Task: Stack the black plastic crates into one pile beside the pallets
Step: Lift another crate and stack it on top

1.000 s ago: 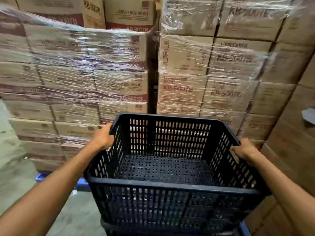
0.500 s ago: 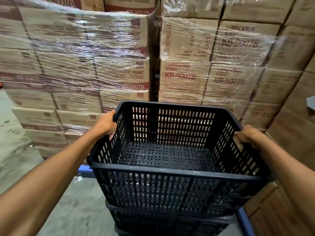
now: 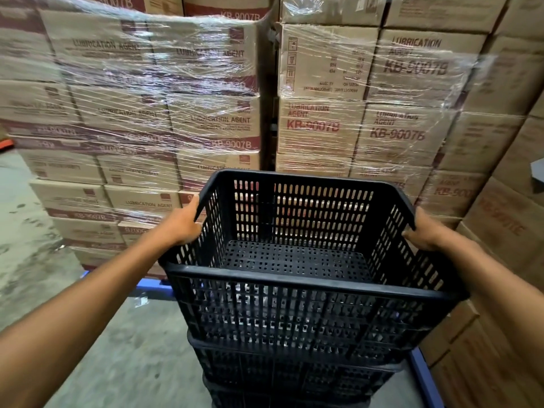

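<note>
The top crate (image 3: 297, 260) is held by both side walls, near the far corners of its rim: the left hand (image 3: 184, 223) curls over the left rim and the right hand (image 3: 424, 234) grips the right rim, fingers wrapped down the outside. Holding it at opposite sides probably keeps the open box level and square, so that its base can drop straight into the crate beneath. Under it sits the pile of crates (image 3: 294, 369), at least two more black rims showing one below the other; whether the top crate is fully seated in the one below or only hovering in its mouth cannot be told from this angle. The pile stands on the concrete floor (image 3: 112, 348), just beside the shrink-wrapped cartons (image 3: 164, 119) stacked on a blue pallet (image 3: 153, 285), with more cartons close on the right. That spot fits the task: the crates go in one column next to the pallets, tucked in the corner out of the walkway. The step in hand appears to be setting this crate down onto the pile.
</note>
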Tool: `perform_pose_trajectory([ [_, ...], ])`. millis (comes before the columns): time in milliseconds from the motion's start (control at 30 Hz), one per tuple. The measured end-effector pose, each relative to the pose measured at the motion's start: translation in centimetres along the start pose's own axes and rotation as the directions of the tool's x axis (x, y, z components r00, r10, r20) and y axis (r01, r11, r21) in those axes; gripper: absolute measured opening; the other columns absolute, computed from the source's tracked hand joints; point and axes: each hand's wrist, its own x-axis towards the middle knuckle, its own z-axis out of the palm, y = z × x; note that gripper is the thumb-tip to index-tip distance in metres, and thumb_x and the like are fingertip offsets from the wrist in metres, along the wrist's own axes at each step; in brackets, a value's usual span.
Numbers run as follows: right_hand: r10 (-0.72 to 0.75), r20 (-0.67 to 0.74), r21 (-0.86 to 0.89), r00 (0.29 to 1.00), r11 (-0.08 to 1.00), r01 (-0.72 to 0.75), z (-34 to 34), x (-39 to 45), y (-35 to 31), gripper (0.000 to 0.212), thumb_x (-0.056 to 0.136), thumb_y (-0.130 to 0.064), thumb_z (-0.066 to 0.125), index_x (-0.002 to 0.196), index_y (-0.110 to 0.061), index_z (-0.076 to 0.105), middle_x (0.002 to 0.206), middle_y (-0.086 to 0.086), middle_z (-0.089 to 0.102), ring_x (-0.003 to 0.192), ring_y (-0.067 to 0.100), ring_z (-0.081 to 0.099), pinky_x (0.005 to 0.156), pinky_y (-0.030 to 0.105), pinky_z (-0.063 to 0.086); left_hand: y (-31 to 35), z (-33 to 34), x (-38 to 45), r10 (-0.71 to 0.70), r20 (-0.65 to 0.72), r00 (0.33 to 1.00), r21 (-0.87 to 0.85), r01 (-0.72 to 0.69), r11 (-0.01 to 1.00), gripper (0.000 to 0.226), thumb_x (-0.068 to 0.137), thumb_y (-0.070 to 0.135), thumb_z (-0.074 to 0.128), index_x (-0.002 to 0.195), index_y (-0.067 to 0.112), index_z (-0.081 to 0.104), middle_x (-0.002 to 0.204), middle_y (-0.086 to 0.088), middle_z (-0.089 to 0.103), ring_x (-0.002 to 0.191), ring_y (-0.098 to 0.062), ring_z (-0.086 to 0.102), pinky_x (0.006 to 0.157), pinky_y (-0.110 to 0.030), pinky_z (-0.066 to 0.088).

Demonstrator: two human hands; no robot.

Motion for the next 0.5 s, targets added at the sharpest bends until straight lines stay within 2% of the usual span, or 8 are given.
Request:
perform_pose_trajectory([
  [67, -0.06, 0.011, -0.045, 0.998, 0.997, 0.061, -0.2, -1.6, 0.2, 0.096, 0.075, -0.04, 0.061, 0.148, -0.013, 0.005, 0.148, 0.024, 0.031, 0.133, 0.039, 0.037, 0.108, 0.044, 0.036, -0.9, 0.0, -1.1, 0.024, 0.037, 0.999, 0.009, -0.025, 1.0, 0.083, 0.087, 0.016, 0.057, 0.148, 0.031, 0.003, 0.123, -0.021, 0.058, 0.1, -0.032, 0.062, 0.085, -0.046, 0.055],
  [133, -0.093, 0.005, -0.077, 0.996, 0.993, 0.093, -0.5, -5.6, -0.7, 0.096, 0.082, -0.036, 0.062, 0.149, -0.012, -0.003, 0.15, 0.025, 0.026, 0.133, 0.039, 0.036, 0.106, 0.043, 0.038, -1.2, 0.1, -2.4, 0.058, 0.033, 0.998, -0.005, -0.058, 0.998, 0.087, 0.085, 0.018, 0.061, 0.148, 0.03, 0.002, 0.122, -0.018, 0.06, 0.1, -0.028, 0.062, 0.081, -0.04, 0.054],
  [233, -0.15, -0.051, -0.129, 0.987, 0.981, 0.142, -0.1, -7.7, -0.5, 0.093, 0.086, -0.038, 0.059, 0.15, -0.014, -0.004, 0.151, 0.025, 0.026, 0.13, 0.04, 0.04, 0.1, 0.043, 0.042, -1.3, 0.4, -3.5, 0.045, -0.03, 0.999, -0.029, -0.046, 0.999, 0.081, 0.087, 0.019, 0.06, 0.15, 0.026, 0.009, 0.115, -0.014, 0.062, 0.082, -0.022, 0.06, 0.067, -0.028, 0.047],
  [267, -0.159, -0.061, -0.119, 0.985, 0.981, 0.151, -0.1, -7.9, -0.5, 0.091, 0.087, -0.038, 0.058, 0.15, -0.013, -0.003, 0.15, 0.024, 0.028, 0.13, 0.04, 0.04, 0.099, 0.043, 0.042, -1.4, 0.6, -3.7, 0.018, -0.048, 0.999, -0.035, -0.02, 0.999, 0.079, 0.088, 0.02, 0.059, 0.15, 0.026, 0.011, 0.118, -0.017, 0.061, 0.084, -0.024, 0.06, 0.069, -0.029, 0.044],
  [367, -0.161, -0.036, -0.073, 0.986, 0.985, 0.158, -0.3, -8.7, -0.4, 0.092, 0.086, -0.038, 0.059, 0.15, -0.015, -0.003, 0.148, 0.023, 0.033, 0.13, 0.039, 0.04, 0.1, 0.042, 0.042, -1.2, 0.6, -4.1, -0.012, -0.102, 0.995, -0.028, 0.009, 1.0, 0.075, 0.088, 0.021, 0.059, 0.149, 0.023, 0.016, 0.13, -0.024, 0.056, 0.11, -0.037, 0.056, 0.086, -0.037, 0.042],
  [500, -0.188, 0.025, -0.068, 0.982, 0.98, 0.189, -0.2, -11.0, 0.9, 0.092, 0.087, -0.034, 0.06, 0.151, -0.014, -0.003, 0.143, 0.022, 0.042, 0.126, 0.038, 0.045, 0.097, 0.04, 0.042, -1.3, 0.7, -4.3, -0.022, -0.075, 0.997, -0.037, 0.019, 0.999, 0.068, 0.089, 0.023, 0.058, 0.147, 0.018, 0.023, 0.131, -0.023, 0.054, 0.117, -0.038, 0.052, 0.095, -0.041, 0.041],
])
